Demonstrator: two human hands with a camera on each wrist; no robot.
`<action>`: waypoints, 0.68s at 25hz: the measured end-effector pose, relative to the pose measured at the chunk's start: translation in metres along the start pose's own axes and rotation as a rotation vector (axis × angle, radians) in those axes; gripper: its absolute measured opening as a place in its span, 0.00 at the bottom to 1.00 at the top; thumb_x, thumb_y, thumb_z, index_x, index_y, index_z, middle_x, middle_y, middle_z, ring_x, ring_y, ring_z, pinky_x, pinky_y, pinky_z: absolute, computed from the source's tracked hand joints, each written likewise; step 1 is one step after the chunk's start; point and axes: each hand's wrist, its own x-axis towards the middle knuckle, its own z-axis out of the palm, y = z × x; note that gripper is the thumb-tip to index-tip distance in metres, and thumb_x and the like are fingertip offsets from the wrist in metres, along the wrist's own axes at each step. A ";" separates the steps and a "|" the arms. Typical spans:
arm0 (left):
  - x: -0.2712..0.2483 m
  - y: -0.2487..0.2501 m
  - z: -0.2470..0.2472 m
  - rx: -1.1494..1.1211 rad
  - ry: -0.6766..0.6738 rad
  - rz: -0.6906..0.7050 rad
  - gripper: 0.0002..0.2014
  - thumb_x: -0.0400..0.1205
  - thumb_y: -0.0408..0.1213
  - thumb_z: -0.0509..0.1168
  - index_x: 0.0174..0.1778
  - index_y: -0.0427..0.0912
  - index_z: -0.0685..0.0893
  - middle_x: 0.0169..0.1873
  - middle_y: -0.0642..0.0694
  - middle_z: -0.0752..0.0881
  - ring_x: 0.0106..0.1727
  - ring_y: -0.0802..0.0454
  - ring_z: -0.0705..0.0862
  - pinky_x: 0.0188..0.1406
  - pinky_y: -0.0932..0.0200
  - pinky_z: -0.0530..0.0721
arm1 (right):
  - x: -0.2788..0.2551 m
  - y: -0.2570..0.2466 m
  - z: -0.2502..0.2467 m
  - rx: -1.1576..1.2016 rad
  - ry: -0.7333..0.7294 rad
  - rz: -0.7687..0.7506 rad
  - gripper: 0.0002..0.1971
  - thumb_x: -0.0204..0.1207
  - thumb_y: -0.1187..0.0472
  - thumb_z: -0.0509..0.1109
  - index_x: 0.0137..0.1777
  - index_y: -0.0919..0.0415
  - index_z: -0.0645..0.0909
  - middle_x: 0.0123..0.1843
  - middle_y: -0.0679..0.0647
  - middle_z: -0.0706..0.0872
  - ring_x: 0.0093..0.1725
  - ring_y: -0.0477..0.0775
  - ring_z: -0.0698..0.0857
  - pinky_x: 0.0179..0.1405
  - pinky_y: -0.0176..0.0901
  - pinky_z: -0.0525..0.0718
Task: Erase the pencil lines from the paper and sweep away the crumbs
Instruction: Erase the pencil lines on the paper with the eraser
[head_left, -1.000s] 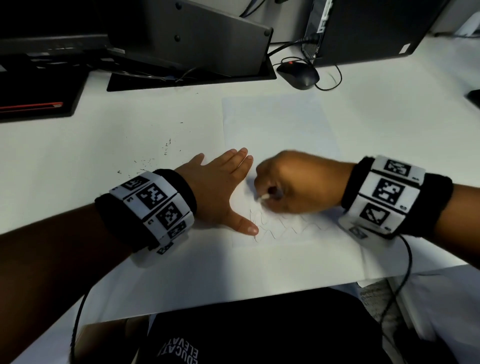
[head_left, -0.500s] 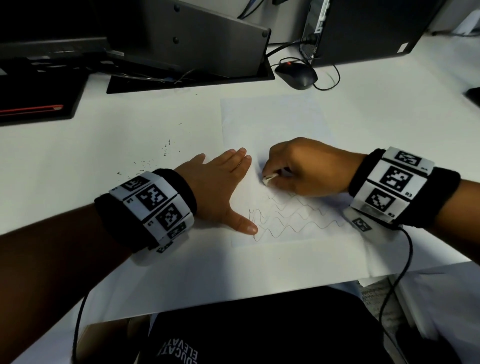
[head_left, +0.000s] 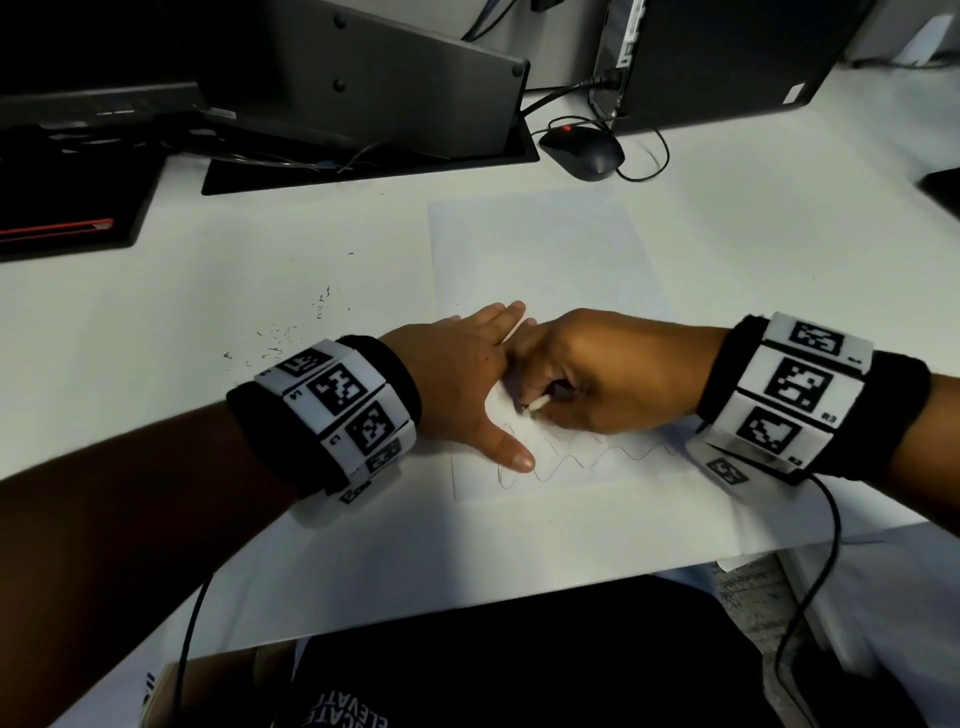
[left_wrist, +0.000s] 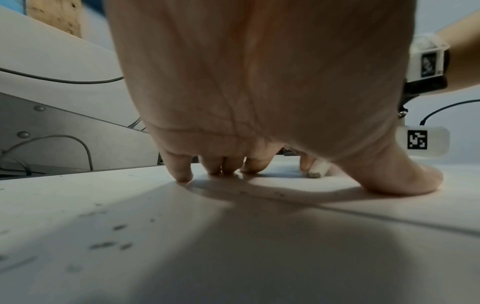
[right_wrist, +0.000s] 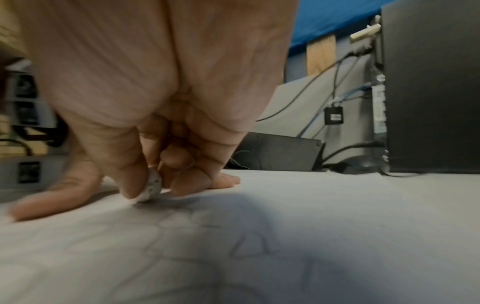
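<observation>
I am pinching a small white eraser in my right hand and rubbing the wavy pencil lines on the white paper sheet, while my flat, spread left hand is holding it down on the white worktop, and I think more lines need rubbing next.

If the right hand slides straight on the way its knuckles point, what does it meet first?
Most likely the left hand, pressed flat on the paper just beside it. The right hand, pinching the eraser, already looks near those fingers; depth is unclear.
</observation>
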 end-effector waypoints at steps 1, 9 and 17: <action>0.000 -0.001 0.001 0.006 0.003 0.000 0.56 0.64 0.79 0.66 0.86 0.55 0.59 0.87 0.52 0.39 0.87 0.54 0.40 0.86 0.45 0.54 | 0.000 0.004 -0.003 0.004 0.014 0.023 0.09 0.72 0.65 0.73 0.51 0.57 0.89 0.47 0.44 0.86 0.41 0.40 0.82 0.40 0.25 0.75; -0.002 0.004 -0.001 0.043 -0.006 -0.038 0.61 0.65 0.78 0.65 0.88 0.52 0.46 0.87 0.50 0.37 0.87 0.54 0.39 0.86 0.47 0.52 | -0.003 0.005 -0.003 0.033 0.046 0.077 0.08 0.71 0.64 0.75 0.50 0.56 0.89 0.44 0.42 0.84 0.36 0.32 0.78 0.36 0.19 0.70; -0.005 0.008 -0.004 0.062 -0.005 -0.047 0.64 0.66 0.77 0.65 0.88 0.48 0.38 0.87 0.48 0.36 0.87 0.53 0.39 0.84 0.51 0.48 | -0.006 0.004 -0.007 0.020 0.078 0.117 0.06 0.70 0.64 0.75 0.46 0.56 0.89 0.38 0.37 0.79 0.34 0.33 0.78 0.36 0.23 0.70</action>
